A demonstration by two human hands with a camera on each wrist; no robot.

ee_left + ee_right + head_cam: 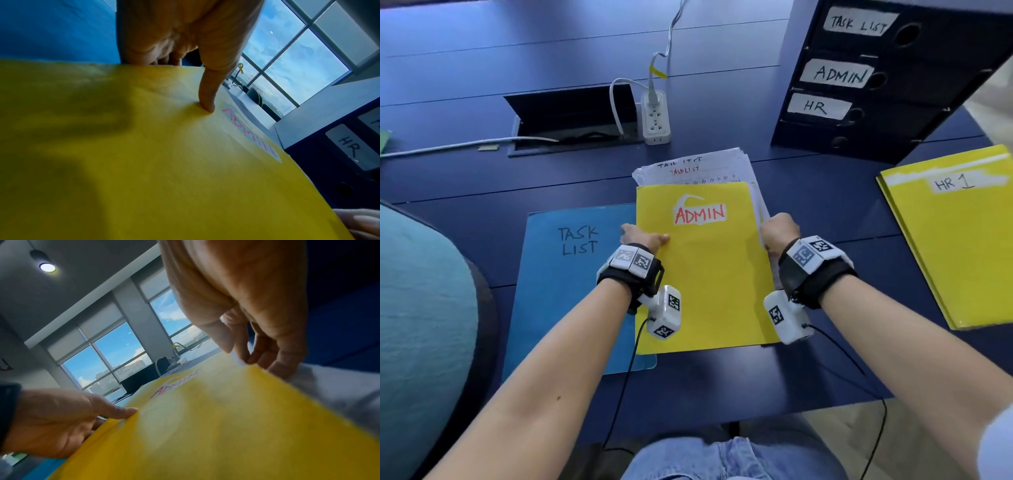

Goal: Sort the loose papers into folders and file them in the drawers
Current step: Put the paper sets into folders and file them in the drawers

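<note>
A yellow folder marked ADMIN (709,281) lies in the middle of the blue table, on top of a stack of loose papers (698,169) headed TASK LIST. My left hand (645,236) pinches its left edge, thumb (207,105) pressed on the cover and fingers curled underneath. At the right edge my right hand (779,229) grips the folder (226,426), fingers (283,368) curled round the edge beside white sheets (329,386). The drawer unit (928,85) at the back right bears the labels TASK LIST, ADMIN (839,73) and HR (349,146).
A blue TASK LIST folder (571,274) lies left of the ADMIN folder, partly under it. A yellow HR 1 folder (962,240) lies at the right. Behind are a white power strip (655,118) and an open cable hatch (571,116). A teal chair (421,308) stands at the left.
</note>
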